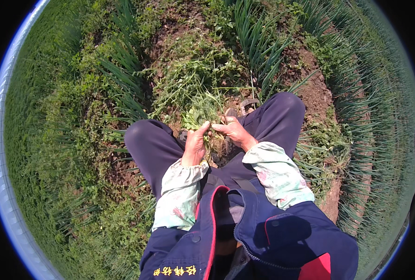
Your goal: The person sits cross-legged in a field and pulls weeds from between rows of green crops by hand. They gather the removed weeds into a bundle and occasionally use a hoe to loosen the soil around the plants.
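Between the bent knees, my left hand [195, 142] and my right hand [235, 131] meet around a bunch of pulled weeds [205, 110]. Green leaves of the bunch point away from me, and its pale, stringy roots [221, 144] hang toward my lap. Both thumbs press on the stems from either side. Light floral sleeve covers reach to both wrists. Just past the hands, loose uprooted weeds [193, 77] lie heaped on the soil.
Tall green onion plants [260, 45] stand beyond the right knee, with another row of onions [123, 84] beyond the left knee. Low weeds [63, 147] cover the left side. Bare brown soil [310, 84] and a weed heap [330, 147] lie at right, beside more onion rows.
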Demonstrator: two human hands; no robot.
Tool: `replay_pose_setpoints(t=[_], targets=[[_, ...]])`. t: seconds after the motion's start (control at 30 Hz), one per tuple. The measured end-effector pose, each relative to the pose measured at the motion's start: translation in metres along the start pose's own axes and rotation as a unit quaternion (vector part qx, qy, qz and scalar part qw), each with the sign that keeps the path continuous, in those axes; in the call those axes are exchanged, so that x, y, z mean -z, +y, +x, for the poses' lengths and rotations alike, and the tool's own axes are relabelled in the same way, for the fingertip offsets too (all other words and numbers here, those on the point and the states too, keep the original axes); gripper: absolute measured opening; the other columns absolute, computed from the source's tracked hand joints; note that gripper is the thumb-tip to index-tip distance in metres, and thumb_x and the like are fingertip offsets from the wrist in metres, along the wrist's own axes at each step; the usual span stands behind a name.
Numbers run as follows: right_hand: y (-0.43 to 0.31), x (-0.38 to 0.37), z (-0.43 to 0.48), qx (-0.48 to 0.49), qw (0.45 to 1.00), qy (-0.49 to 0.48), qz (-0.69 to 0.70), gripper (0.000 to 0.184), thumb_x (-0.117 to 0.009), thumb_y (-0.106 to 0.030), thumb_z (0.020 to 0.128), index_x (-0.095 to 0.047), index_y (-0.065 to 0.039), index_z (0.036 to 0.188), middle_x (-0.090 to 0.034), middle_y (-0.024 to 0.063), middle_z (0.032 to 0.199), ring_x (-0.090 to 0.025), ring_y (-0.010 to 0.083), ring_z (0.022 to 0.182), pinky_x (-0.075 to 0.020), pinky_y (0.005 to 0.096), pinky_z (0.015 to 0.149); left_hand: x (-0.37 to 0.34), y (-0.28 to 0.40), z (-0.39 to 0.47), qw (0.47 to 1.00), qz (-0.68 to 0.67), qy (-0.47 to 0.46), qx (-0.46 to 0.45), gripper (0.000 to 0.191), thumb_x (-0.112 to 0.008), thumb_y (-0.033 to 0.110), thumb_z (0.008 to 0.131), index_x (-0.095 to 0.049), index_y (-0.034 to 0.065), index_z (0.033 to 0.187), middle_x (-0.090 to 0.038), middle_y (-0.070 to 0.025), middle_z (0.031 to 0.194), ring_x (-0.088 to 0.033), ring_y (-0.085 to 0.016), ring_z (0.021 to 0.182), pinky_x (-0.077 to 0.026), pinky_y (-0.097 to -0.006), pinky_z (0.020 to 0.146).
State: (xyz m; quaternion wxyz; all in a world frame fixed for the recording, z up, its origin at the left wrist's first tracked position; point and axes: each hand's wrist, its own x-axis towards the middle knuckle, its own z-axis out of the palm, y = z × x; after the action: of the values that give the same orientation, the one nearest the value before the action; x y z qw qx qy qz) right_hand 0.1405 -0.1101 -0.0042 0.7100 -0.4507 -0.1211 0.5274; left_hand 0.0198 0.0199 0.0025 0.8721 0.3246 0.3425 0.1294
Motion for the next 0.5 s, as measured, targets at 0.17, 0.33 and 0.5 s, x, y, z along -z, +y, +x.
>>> replay_pose_setpoints(t=[0.17,0.33,0.5], targets=[[0.000,0.000,0.003,0.005,0.997,0.040,0.060,0.016,-0.070,-0.005,0.096,-0.071,0.002,0.110,-0.076,0.0094,0.098,-0.074,0.0174,0.082,-0.0602,0.0293,0.076,0.001,-0.003,0.003,0.999,-0.019,0.023,0.015,0.022,-0.076,0.011,0.093,-0.069,0.0027,0.112,-0.073,-0.0031,0.096,-0.068,-0.012,0.078,-0.055,-0.0267,0.064],[0.008,0.006,0.006,-0.006,0.999,0.026,0.033,0.018,-0.071,-0.010,0.097,-0.071,0.003,0.111,-0.076,0.0090,0.099,-0.074,0.0160,0.085,-0.0585,0.0280,0.079,0.008,-0.008,0.007,1.000,-0.018,-0.008,-0.015,0.020,-0.074,0.007,0.094,-0.068,0.0019,0.112,-0.072,-0.0036,0.096,-0.069,-0.013,0.079,-0.056,-0.0266,0.067],[0.021,0.013,0.008,0.038,0.998,0.033,-0.044,0.021,-0.071,-0.009,0.097,-0.071,0.003,0.114,-0.075,0.0046,0.102,-0.070,0.0116,0.088,-0.0552,0.0279,0.083,0.008,-0.011,0.008,0.999,-0.014,0.008,-0.028,0.026,-0.074,0.006,0.094,-0.066,0.0012,0.119,-0.072,-0.0036,0.103,-0.069,-0.014,0.087,-0.056,-0.0292,0.078]])
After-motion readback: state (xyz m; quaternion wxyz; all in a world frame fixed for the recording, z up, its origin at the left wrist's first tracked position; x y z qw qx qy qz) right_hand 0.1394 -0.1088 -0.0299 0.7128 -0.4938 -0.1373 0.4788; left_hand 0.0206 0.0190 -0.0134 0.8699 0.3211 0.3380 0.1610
